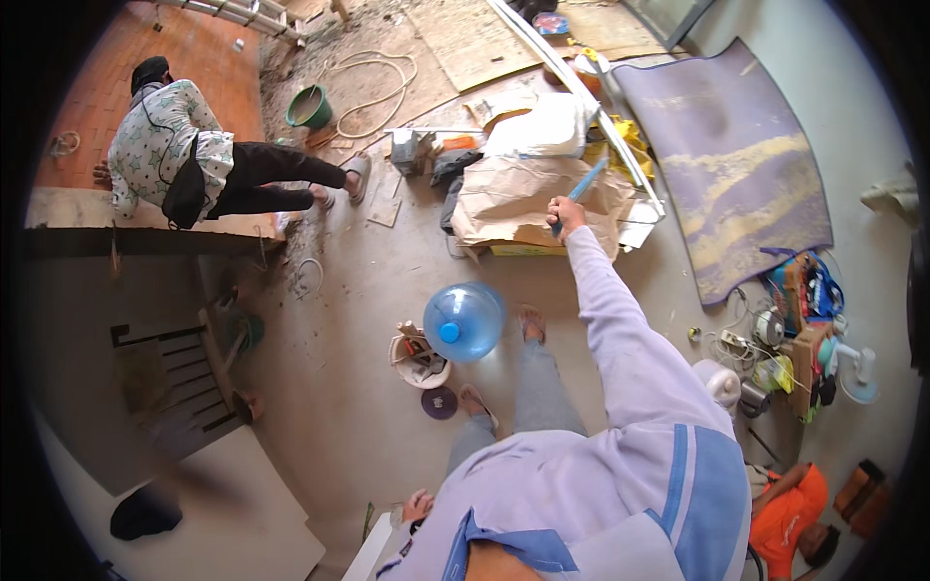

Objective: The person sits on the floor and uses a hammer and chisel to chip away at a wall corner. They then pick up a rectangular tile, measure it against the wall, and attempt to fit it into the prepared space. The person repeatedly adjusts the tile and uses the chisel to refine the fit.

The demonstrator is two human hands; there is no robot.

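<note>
My right hand (pixel 565 213) is stretched far forward and closed round the dark handle of a long blue knife (pixel 587 182). Its narrow blade points away to the upper right. Below it lies crumpled brown paper (pixel 509 198), spread over a stack topped by a white sack (pixel 542 126). Low in the view, my left hand (pixel 418 505) hangs beside my body near a white edge (pixel 371 547), with loosely bent fingers and nothing visible in it. On the floor in front of my feet stands a blue water bottle (pixel 465 321) with a blue cap.
A tool bucket (pixel 418 358) stands left of the bottle. Long white strips (pixel 581 92) lean across the stack. A purple mat (pixel 731 174) lies right, above cables and appliances (pixel 765 334). One person (pixel 174 155) sits on a ledge at left; another in orange (pixel 790 513) is lower right.
</note>
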